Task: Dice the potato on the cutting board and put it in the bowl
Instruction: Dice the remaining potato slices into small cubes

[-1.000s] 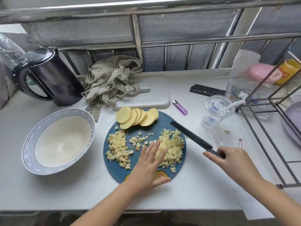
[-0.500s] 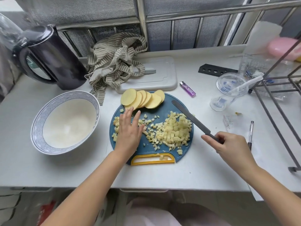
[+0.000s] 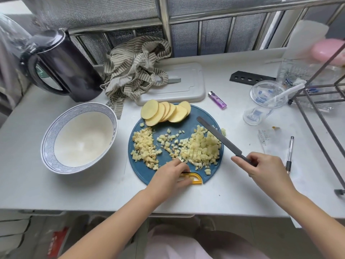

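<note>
Potato dice (image 3: 201, 150) look loose and slippery, so my left hand (image 3: 171, 174) grips the board handle (image 3: 197, 181), right hand (image 3: 265, 169) clutching knife (image 3: 218, 137).

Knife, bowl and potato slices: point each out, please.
knife (image 3: 219, 137), head view, middle of the blade.
bowl (image 3: 47, 144), head view, patterned left rim.
potato slices (image 3: 165, 113), head view, middle of the fanned stack.

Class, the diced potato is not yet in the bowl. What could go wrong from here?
1. The left hand grips the cutting board by its yellow handle; if it is tipped, loose diced potato may spill short of the bowl.
2. Uncut potato slices at the far edge could slide in too.
3. The right hand holds the knife over the dice; scraping toward the other hand risks a cut.
</note>
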